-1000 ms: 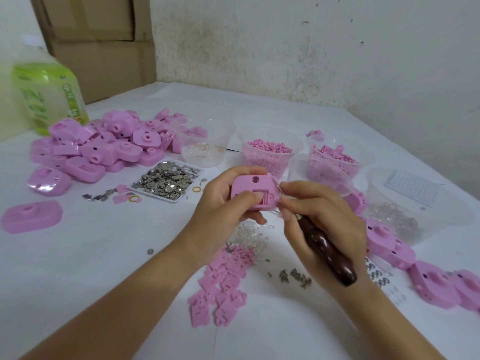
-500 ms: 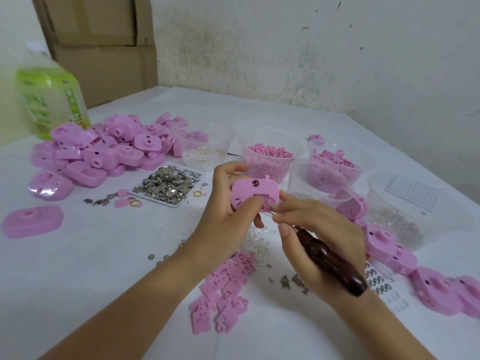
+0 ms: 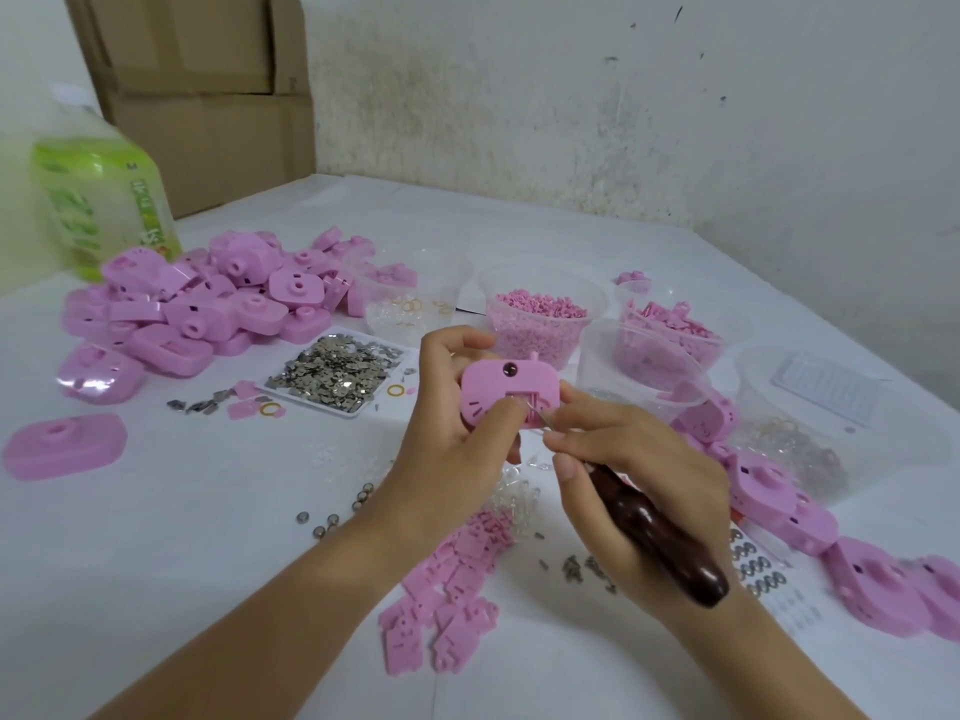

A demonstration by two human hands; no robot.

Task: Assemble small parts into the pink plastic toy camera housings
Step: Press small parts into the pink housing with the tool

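Note:
My left hand (image 3: 451,444) grips a pink camera housing (image 3: 493,383) above the table, thumb pressed on its lower front. My right hand (image 3: 639,485) holds a dark-handled tool (image 3: 657,537); its thin metal tip touches the rectangular opening of the housing. Flat pink plates (image 3: 447,595) lie below my hands, beside small metal pieces (image 3: 576,566) and clear bits (image 3: 511,493).
A pile of pink housings (image 3: 208,298) sits at the left, more housings (image 3: 810,527) at the right. A tray of metal parts (image 3: 337,374), clear cups with pink pellets (image 3: 540,317) and pink pieces (image 3: 670,330), a green bottle (image 3: 98,200) and cardboard boxes (image 3: 208,96) surround them.
The housing has turned slightly to face me more squarely, and the tool tip has moved from its right edge into the rectangular opening. Both hands stay together.

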